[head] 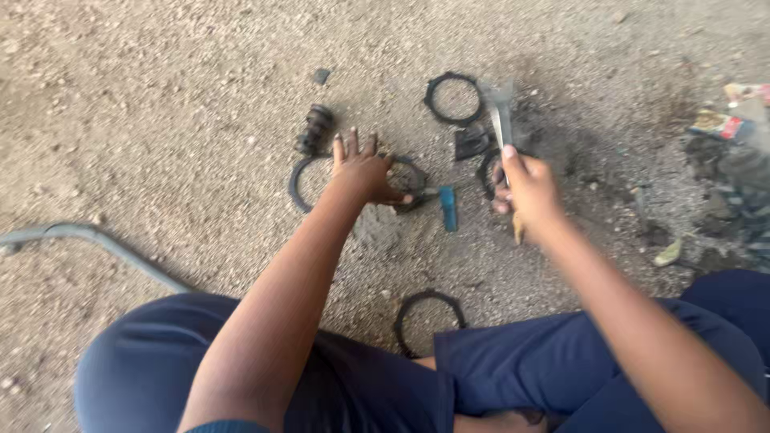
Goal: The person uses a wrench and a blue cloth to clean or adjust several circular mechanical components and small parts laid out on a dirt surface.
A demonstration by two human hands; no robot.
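Ribbed rubber boot (314,128) lies far left. Left hand (362,171) spread flat on a thin black ring (302,178) on the gravel (160,104): looks light, stiff; pinch its rim. Right hand (525,183) fisted round a blurred metal tool (501,120), likely hard and greasy.

Bare forearms, no sleeves; dark navy trousers (241,353) on both legs.

Tool (502,112) in right hand (528,186): motion-blurred, kind unclear. Left hand (365,172) covers part of the dark ring (411,183) under it. Ring (428,321) nearer the knees partly hidden by trouser leg. Litter (734,120) right of the tool blurred, cut by edge.
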